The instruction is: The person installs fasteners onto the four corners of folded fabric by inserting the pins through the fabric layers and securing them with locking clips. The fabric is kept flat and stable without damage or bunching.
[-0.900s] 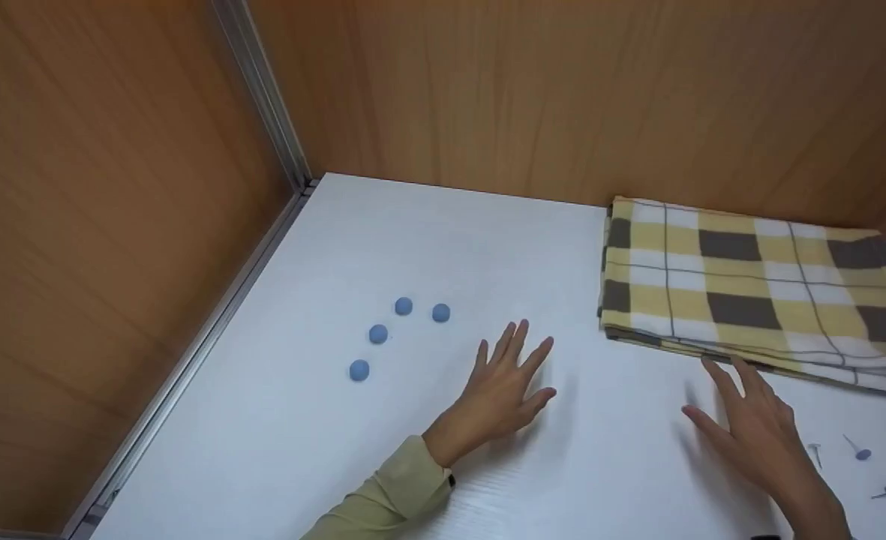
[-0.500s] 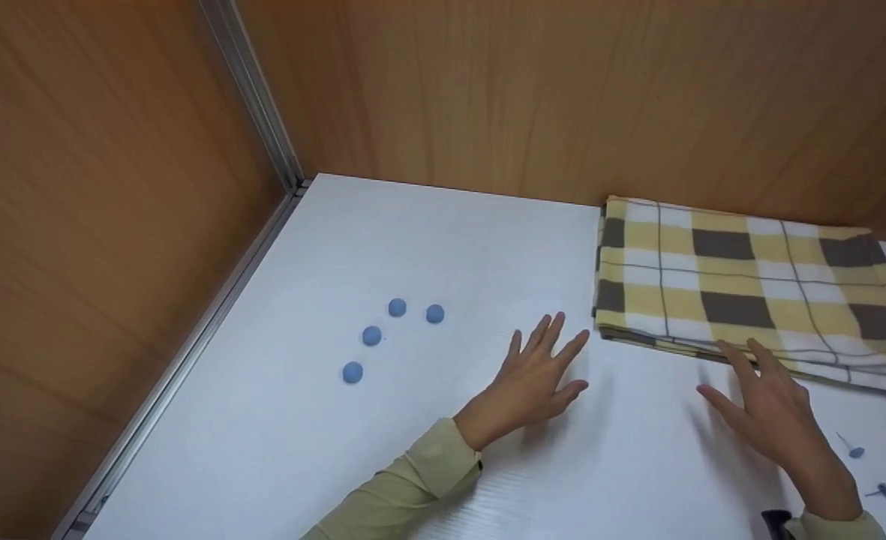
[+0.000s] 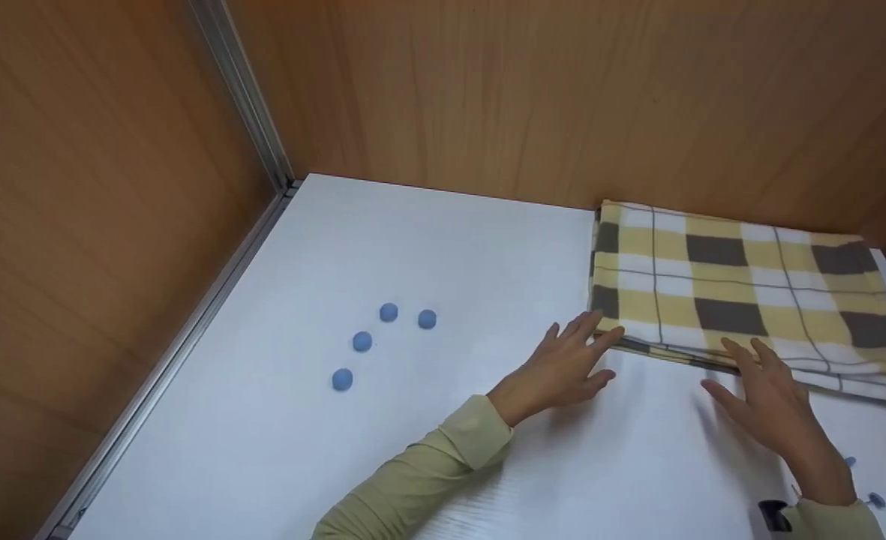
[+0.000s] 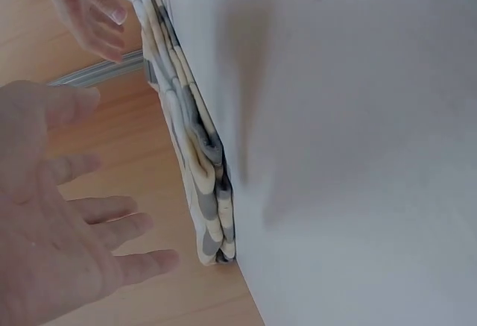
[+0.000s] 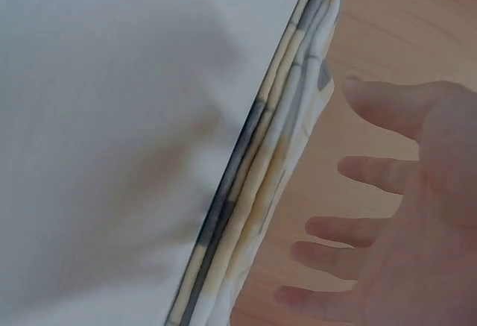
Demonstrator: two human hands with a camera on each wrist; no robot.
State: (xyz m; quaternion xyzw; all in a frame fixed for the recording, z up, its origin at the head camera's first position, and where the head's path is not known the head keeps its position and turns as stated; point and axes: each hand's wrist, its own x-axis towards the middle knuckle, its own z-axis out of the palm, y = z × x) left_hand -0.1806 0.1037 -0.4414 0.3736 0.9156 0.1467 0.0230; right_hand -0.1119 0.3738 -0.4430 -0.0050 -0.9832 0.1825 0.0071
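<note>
A folded checked cloth point(image 3: 728, 281) in yellow, white and dark grey lies at the back right of the white table; both wrist views show its stacked layers edge-on. My left hand point(image 3: 559, 367), fingers spread, is at the cloth's near left corner, its fingertips overlapping that corner in the head view. Nothing is in its palm point(image 4: 52, 229). Further right, my right hand point(image 3: 769, 401) hovers at the near edge, index and middle fingertips overlapping the cloth. Its fingers point(image 5: 346, 233) are spread and hold nothing.
Several blue balls point(image 3: 388, 312) lie in a curved row on the left half of the table point(image 3: 473, 247). Pins with flat blue heads point(image 3: 876, 500) lie beside my right wrist, partly hidden by it. Wood panels point(image 3: 450, 97) rise behind and at left.
My left hand has moved right and slightly away from me to the cloth's corner. My right hand has shifted a little right and forward, its forearm now covering part of the pins.
</note>
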